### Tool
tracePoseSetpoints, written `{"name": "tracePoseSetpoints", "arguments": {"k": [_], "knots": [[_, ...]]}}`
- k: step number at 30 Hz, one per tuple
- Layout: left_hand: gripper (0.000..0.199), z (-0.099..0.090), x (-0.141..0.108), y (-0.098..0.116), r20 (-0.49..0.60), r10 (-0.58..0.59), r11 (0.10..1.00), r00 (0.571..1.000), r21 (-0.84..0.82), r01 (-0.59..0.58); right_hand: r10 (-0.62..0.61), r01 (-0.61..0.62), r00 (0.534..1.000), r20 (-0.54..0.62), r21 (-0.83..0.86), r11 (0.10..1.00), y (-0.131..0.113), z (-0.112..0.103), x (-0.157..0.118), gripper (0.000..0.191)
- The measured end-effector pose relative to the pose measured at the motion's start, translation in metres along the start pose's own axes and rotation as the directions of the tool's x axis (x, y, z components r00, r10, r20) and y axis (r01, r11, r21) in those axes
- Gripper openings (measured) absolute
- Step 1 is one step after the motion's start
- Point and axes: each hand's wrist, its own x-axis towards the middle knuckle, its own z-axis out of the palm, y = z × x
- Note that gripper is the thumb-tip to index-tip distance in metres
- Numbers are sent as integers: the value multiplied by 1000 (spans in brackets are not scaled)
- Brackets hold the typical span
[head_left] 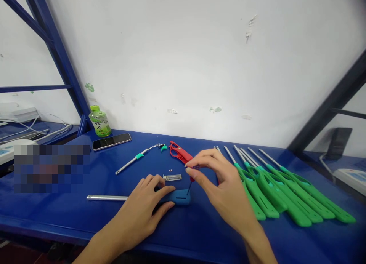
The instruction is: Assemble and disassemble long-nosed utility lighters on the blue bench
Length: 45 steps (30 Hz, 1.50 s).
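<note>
Left hand [145,201]: thumb and fingers clamped across blue plastic lighter with long silver tube [178,197], lying on blue table [51,214]; seemingly pinned for steadiness. Right hand [221,180]: thumb and forefinger pinched on slim red-handled screwdriver [192,178], shaft slanting down to lighter's handle end. Clear plastic cartridge [172,177] and red plastic lighter shell [180,152] just beyond, probably for easy reach. Green plastic lighters [274,188] fanned at right, apparently kept aside. Yellow-green-capped bottle [100,122]: label reads 绿茶 (green tea). No brand legible.

Our left fingers [168,190] held the blue lighter [180,198]; our right fingers [198,177] pinched a screwdriver [190,186] against it, green lighters [276,188] to their right.
</note>
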Motion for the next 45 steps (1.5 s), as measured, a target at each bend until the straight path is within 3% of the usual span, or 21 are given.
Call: {"name": "tracePoseSetpoints", "arguments": {"k": [6,12,17,23,28,33,38,45], "knots": [[29,0,1,0,15,-2,1000,1000,0,2,9,-10,1000,16,45,999,1,1,1,26],[29,0,1,0,9,3,1000,1000,-8,-3,4,-4,1000,-11,7,1000,-1,1,1,12],[29,0,0,0,5,-3,1000,1000,-4,3,27,-28,999,25,44,999,2,-1,1,27],[28,0,-1,0,21,-14,1000,1000,-24,14,33,-36,998,51,62,997,1,0,1,13],[29,-1,0,1,33,-16,1000,999,-20,17,48,-50,997,62,36,998,3,-1,2,29],[29,-2,0,1,33,-12,1000,999,-16,12,48,-48,999,1,25,999,3,0,2,14],[28,-1,1,1,24,-9,1000,1000,-9,9,23,-22,1000,14,-6,1000,2,-1,3,29],[29,-1,0,-1,32,-10,1000,999,-16,10,34,-34,999,-27,-1,999,2,-1,3,16]]}}
